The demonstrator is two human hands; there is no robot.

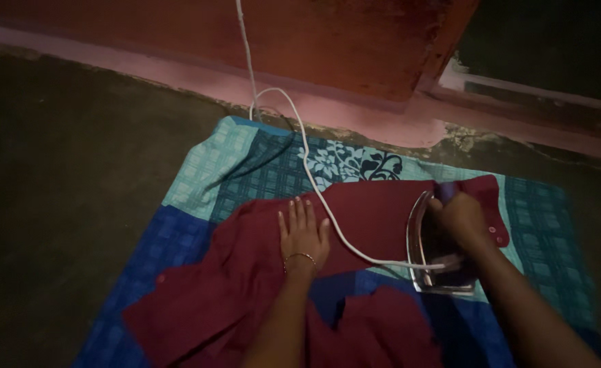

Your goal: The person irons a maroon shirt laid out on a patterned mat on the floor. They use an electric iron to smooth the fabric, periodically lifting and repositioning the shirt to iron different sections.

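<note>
You are pressing a maroon shirt (375,218), a soft woven cloth that is lying in loose folds across a patterned bedsheet (198,204) spread on the floor. The sheet is showing checks in teal and deep blue, with a band of dark leaf and flower shapes on pale blue-green near its far edge. The shirt is stretching from the lower left of the sheet to its right side, and small pale buttons are showing along the edge at the far right end.

Your left hand (303,235) is lying flat on the shirt, fingers spread and straight, palm down, gripping nothing; a thin bangle (301,256) is circling the wrist. Your right hand (458,217) is wrapping closed around the dark handle of an electric iron (428,262), which is sitting on the right part of the shirt. The iron is showing a shiny metal body with a rounded, tapering outline, its point facing away from you.

A white cord (300,146), smooth and round, is running from the iron's near end across the shirt just beside your left hand, then curving in a loop over the sheet and rising straight up the wall.

The bare floor (68,150) is looking dark, dull and rough. Beyond the sheet a pink painted ledge (355,112) is running along the base of a reddish-brown wall (341,41) with a mottled surface.
</note>
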